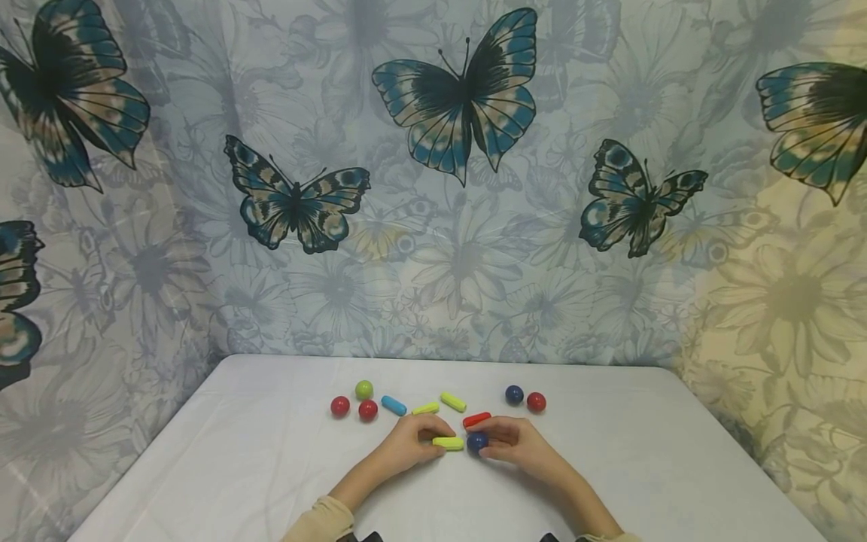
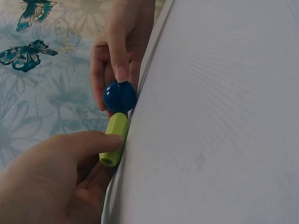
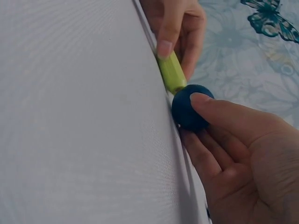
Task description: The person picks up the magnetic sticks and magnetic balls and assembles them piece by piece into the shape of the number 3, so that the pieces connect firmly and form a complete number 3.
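Note:
Between thumb and fingers, my left hand [image 1: 410, 443] pinches a yellow-green rod [image 1: 448, 443] with faceted sides and a hole in its end. My right hand [image 1: 518, 447] holds a dark blue ball [image 1: 477, 442] the same way, thumb on its near side. In the left wrist view the rod [image 2: 114, 137] points at the ball [image 2: 120, 96], its tip right at the ball's surface. The right wrist view shows the rod's end [image 3: 173, 74] beside the ball [image 3: 190, 108]. Just beyond the right fingertips lies a red rod [image 1: 477, 419].
Behind my hands on the white table [image 1: 223, 452] lie two more yellow-green rods [image 1: 453, 401] and a blue rod [image 1: 393, 405]. At left are two red balls [image 1: 340, 406] and a green ball [image 1: 364, 389]. A blue ball [image 1: 514, 394] and a red ball [image 1: 536, 402] sit at right.

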Motion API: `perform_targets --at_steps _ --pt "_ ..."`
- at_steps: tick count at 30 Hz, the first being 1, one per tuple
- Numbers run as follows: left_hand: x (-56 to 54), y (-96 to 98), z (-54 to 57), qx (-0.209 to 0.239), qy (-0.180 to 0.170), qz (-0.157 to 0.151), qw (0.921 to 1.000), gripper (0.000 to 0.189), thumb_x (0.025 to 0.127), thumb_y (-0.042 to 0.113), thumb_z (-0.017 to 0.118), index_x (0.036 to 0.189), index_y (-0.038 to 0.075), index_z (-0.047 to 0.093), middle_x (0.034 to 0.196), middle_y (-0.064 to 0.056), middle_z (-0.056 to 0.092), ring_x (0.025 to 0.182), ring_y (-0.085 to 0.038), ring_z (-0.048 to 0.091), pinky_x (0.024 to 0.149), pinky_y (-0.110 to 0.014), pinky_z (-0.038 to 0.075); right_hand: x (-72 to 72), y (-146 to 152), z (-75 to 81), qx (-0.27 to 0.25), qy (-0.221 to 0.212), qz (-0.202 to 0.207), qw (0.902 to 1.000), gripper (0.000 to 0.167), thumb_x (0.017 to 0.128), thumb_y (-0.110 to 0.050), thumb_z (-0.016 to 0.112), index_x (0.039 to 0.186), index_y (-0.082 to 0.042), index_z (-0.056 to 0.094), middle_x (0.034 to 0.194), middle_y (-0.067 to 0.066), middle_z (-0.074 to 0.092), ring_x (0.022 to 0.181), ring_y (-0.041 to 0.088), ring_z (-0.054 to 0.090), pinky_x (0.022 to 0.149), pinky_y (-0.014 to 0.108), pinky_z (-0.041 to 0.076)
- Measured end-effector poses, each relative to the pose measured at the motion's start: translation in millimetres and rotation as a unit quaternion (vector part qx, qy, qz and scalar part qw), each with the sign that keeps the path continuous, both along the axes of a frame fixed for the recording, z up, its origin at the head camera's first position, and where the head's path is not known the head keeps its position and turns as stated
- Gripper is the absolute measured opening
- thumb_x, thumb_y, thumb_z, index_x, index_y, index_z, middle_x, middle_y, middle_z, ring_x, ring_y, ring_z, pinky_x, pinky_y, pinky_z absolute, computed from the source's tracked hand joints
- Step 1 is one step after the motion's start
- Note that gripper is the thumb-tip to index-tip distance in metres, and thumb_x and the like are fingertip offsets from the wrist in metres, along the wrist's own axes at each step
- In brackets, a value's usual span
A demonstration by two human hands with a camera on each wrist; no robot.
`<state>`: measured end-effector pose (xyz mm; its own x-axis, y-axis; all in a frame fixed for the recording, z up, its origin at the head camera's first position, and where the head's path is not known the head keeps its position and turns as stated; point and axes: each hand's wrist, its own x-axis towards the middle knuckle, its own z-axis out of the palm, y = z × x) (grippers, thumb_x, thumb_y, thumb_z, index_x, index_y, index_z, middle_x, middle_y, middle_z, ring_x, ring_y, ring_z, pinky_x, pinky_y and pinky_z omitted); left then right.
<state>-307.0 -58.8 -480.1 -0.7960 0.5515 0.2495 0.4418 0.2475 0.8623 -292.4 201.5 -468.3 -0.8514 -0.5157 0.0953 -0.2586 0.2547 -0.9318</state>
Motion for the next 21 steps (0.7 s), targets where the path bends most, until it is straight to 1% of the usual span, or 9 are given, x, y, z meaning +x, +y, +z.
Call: perform_targets --at_steps 3,8,13,18,21 --pt "0.2 0.1 -0.1 -0.002 0.002 0.002 1.0 0.027 0.081 0.0 0.073 0.106 0.011 0.073 0.108 -0.004 0.074 0.107 -0.018 0.066 0.095 -0.02 0.052 1.0 -1.4 0.7 0.0 0.004 0.0 1.0 0.04 0.087 -0.013 0.072 0.125 -0.002 0.062 0.133 0.021 0.061 0.127 0.036 0.056 0.098 0.025 0.052" --pt "-1.1 0.4 -1.6 -0.006 0.002 0.006 1.0 0.029 0.081 -0.001 0.073 0.107 0.011 0.073 0.108 -0.003 0.074 0.107 -0.017 0.066 0.094 -0.018 0.051 1.5 -3.5 0.1 -0.002 0.003 -0.002 1.0 0.041 0.087 -0.013 0.073 0.124 -0.002 0.063 0.134 0.021 0.06 0.126 0.037 0.056 0.097 0.026 0.053" --pt "-1.2 0.5 -2.0 -0.007 -0.001 0.005 1.0 0.029 0.081 -0.002 0.073 0.107 0.011 0.073 0.108 -0.003 0.073 0.107 -0.019 0.066 0.095 -0.022 0.052 1.1 -4.0 -1.7 0.0 0.006 -0.005 1.0 0.041 0.086 -0.014 0.073 0.124 -0.002 0.063 0.133 0.022 0.06 0.125 0.038 0.057 0.097 0.026 0.053" --pt "-1.9 0.0 -1.8 -0.009 0.001 -0.002 1.0 0.028 0.082 -0.001 0.073 0.107 0.012 0.073 0.108 -0.003 0.073 0.107 -0.018 0.066 0.095 -0.021 0.052 0.1 -3.9 -3.6 -0.002 0.01 -0.001 1.0 0.04 0.087 -0.013 0.073 0.124 -0.002 0.063 0.133 0.022 0.06 0.125 0.036 0.057 0.097 0.026 0.053" --pt "-2.7 -0.4 -2.0 -0.004 0.006 -0.01 0.9999 0.028 0.082 -0.001 0.073 0.107 0.011 0.073 0.108 -0.004 0.074 0.106 -0.015 0.066 0.095 -0.02 0.052 -0.4 -3.8 -4.1 -0.001 0.011 -0.002 0.9999 0.04 0.087 -0.014 0.072 0.124 -0.002 0.062 0.133 0.022 0.06 0.125 0.031 0.059 0.096 0.025 0.053"
